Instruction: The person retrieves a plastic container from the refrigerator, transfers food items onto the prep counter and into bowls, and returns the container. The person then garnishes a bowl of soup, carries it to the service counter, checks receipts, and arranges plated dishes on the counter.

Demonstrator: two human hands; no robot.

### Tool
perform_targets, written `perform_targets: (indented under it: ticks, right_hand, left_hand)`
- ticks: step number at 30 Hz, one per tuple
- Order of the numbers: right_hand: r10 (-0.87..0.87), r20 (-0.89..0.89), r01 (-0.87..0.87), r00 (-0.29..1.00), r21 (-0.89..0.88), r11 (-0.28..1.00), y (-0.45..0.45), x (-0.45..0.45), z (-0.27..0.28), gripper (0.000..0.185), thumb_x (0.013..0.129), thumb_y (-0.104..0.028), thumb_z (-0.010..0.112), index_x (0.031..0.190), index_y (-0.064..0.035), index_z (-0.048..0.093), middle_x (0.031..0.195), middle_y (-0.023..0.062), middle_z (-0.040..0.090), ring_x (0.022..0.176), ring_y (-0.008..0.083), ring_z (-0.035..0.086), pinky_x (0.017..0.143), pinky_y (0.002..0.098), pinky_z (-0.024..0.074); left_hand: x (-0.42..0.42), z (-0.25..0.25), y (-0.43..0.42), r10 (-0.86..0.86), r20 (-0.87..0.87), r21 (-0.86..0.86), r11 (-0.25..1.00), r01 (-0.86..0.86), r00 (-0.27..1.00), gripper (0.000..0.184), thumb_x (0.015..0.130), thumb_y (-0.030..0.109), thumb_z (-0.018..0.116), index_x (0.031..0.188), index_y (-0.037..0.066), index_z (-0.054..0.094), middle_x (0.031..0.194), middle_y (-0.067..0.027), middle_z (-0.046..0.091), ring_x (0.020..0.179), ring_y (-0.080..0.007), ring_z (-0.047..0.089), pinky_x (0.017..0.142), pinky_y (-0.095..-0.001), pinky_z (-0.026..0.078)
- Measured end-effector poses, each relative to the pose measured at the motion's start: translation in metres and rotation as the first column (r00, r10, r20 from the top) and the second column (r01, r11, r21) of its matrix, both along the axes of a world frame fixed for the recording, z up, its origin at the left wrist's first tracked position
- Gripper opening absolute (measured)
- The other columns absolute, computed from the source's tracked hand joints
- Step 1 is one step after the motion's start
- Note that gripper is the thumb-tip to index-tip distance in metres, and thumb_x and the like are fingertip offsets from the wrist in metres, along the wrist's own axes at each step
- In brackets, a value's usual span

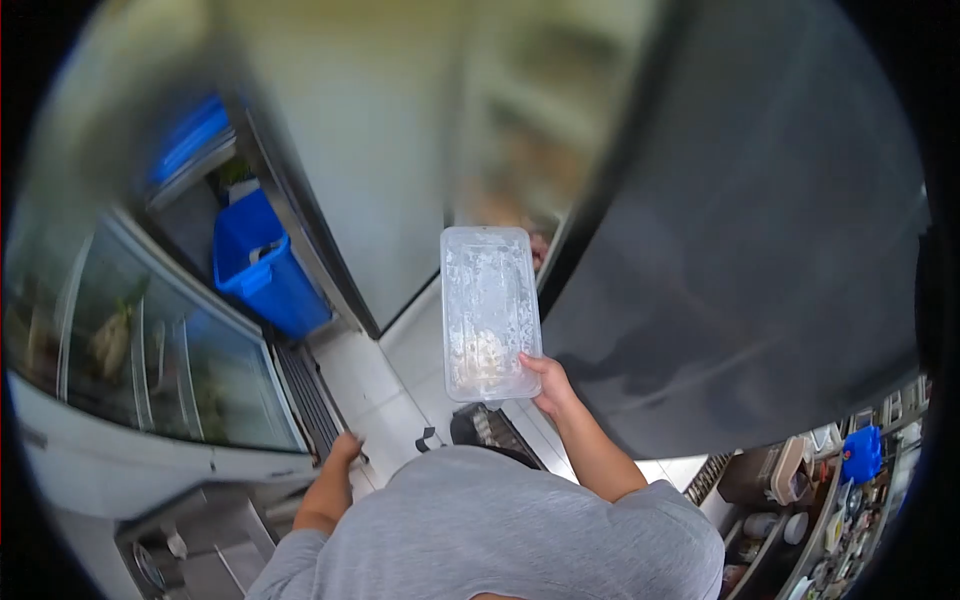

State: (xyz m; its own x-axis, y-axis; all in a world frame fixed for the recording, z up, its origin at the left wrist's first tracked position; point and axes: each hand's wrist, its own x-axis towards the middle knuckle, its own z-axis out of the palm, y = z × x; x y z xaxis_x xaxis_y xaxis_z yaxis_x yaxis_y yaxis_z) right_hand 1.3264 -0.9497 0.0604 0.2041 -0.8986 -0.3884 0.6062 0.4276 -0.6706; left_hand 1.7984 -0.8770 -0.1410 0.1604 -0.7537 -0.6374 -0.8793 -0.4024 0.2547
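Observation:
My right hand [549,386] grips the near right corner of a clear plastic food container [488,300], its thumb on the top face. The container is long and rectangular, with white frosty patches on its surface and pale contents near the close end that I cannot make out. It is raised in front of me, above the tiled floor. Low on the left, my left hand [346,448] is down at my side, near a dark slatted grille [308,395]. Its fingers look curled in; whatever they hold, if anything, is hidden.
A large dark grey door panel [740,240] stands close on the right, with blurred shelves [540,130] beyond it. To the left are a blue bin [268,280] and a glass-fronted fridge [150,350]. A cluttered shelf [820,510] fills the lower right.

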Motion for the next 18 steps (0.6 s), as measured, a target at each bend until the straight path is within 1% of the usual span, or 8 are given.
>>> perform_targets:
  ticks: [1, 4, 9, 12, 13, 14, 15, 18]
  right_hand:
    - [-0.008, 0.002, 0.008, 1.0, -0.012, 1.0, -0.032, 0.007, 0.012, 0.052, 0.083, -0.018, 0.063, 0.125, 0.0062, 0.045, 0.119, 0.0169, 0.056, 0.108, 0.0284, 0.056, 0.098, 0.0404, 0.0403]
    - [-0.059, 0.007, 0.059, 0.998, -0.065, 0.996, -0.126, 0.023, 0.067, 0.049, 0.082, -0.018, 0.064, 0.122, 0.005, 0.048, 0.115, 0.0148, 0.058, 0.104, 0.0262, 0.058, 0.096, 0.0396, 0.0421]
    - [-0.348, 0.0, 0.339, 0.938, -0.227, 0.913, -0.279, 0.034, 0.163, 0.042, 0.083, -0.019, 0.062, 0.117, 0.0033, 0.052, 0.111, 0.0144, 0.06, 0.102, 0.0267, 0.059, 0.092, 0.0397, 0.0451]
    - [-0.584, -0.019, 0.519, 0.811, -0.435, 0.735, -0.363, 0.022, 0.214, 0.039, 0.082, -0.017, 0.063, 0.115, 0.0021, 0.053, 0.105, 0.0118, 0.059, 0.096, 0.0245, 0.058, 0.087, 0.039, 0.0462]
    - [-0.626, -0.156, 0.436, 0.764, -0.59, 0.68, -0.41, -0.006, 0.203, 0.036, 0.082, -0.017, 0.062, 0.112, 0.0019, 0.054, 0.104, 0.0117, 0.059, 0.096, 0.0242, 0.057, 0.086, 0.0384, 0.0459]
    - [-0.591, -0.047, 0.356, 0.805, -0.759, 0.545, -0.444, -0.026, 0.198, 0.037, 0.083, -0.017, 0.061, 0.114, 0.0018, 0.052, 0.106, 0.0129, 0.058, 0.096, 0.0265, 0.057, 0.084, 0.0431, 0.0463]
    - [-0.586, -0.051, 0.526, 0.809, -0.383, 0.759, -0.452, -0.019, 0.255, 0.041, 0.084, -0.017, 0.059, 0.118, 0.0026, 0.047, 0.112, 0.0159, 0.056, 0.101, 0.0316, 0.056, 0.083, 0.0511, 0.0463]
    - [-0.618, -0.157, 0.518, 0.771, -0.411, 0.75, -0.51, -0.042, 0.301, 0.046, 0.085, -0.014, 0.053, 0.126, 0.0007, 0.039, 0.128, 0.0231, 0.046, 0.117, 0.0435, 0.046, 0.088, 0.0643, 0.0402]
  left_hand:
    - [0.055, -0.079, 0.0, -0.076, 0.127, 0.109, 0.992, 0.062, 0.989, 0.046, 0.083, 0.04, 0.055, 0.109, 0.003, 0.063, 0.105, -0.0208, 0.064, 0.1, -0.0336, 0.061, 0.085, -0.0409, 0.048]
    - [0.109, -0.063, 0.004, 0.18, -0.02, 0.15, 0.973, -0.175, 0.983, 0.037, 0.085, 0.034, 0.054, 0.105, 0.005, 0.065, 0.104, -0.0192, 0.065, 0.094, -0.0312, 0.064, 0.079, -0.0426, 0.051]
    - [0.125, -0.03, -0.005, 0.612, -0.344, 0.174, 0.787, -0.592, 0.712, 0.03, 0.089, 0.03, 0.052, 0.102, 0.006, 0.064, 0.088, -0.0138, 0.063, 0.065, -0.0273, 0.062, 0.054, -0.0437, 0.049]
    - [0.133, -0.047, -0.028, 0.36, -0.314, 0.216, 0.928, -0.303, 0.879, 0.029, 0.088, 0.029, 0.053, 0.103, 0.006, 0.062, 0.085, -0.013, 0.062, 0.066, -0.0267, 0.062, 0.054, -0.0428, 0.049]
    - [0.138, -0.058, -0.041, 0.244, -0.311, 0.221, 0.959, -0.18, 0.919, 0.029, 0.088, 0.029, 0.053, 0.103, 0.006, 0.062, 0.084, -0.0127, 0.062, 0.066, -0.0265, 0.062, 0.054, -0.0425, 0.049]
    - [0.143, -0.07, -0.057, 0.129, -0.308, 0.223, 0.973, -0.061, 0.942, 0.029, 0.088, 0.029, 0.053, 0.103, 0.006, 0.061, 0.084, -0.0124, 0.062, 0.066, -0.0263, 0.062, 0.054, -0.0422, 0.049]
    - [0.149, -0.077, -0.083, 0.034, -0.311, 0.22, 0.975, 0.037, 0.95, 0.029, 0.088, 0.028, 0.053, 0.104, 0.006, 0.061, 0.083, -0.0122, 0.062, 0.066, -0.0261, 0.061, 0.053, -0.0419, 0.048]
    - [0.172, -0.092, -0.178, -0.195, -0.331, 0.194, 0.944, 0.269, 0.923, 0.028, 0.087, 0.027, 0.054, 0.105, 0.006, 0.059, 0.081, -0.0113, 0.061, 0.066, -0.0256, 0.061, 0.053, -0.041, 0.048]
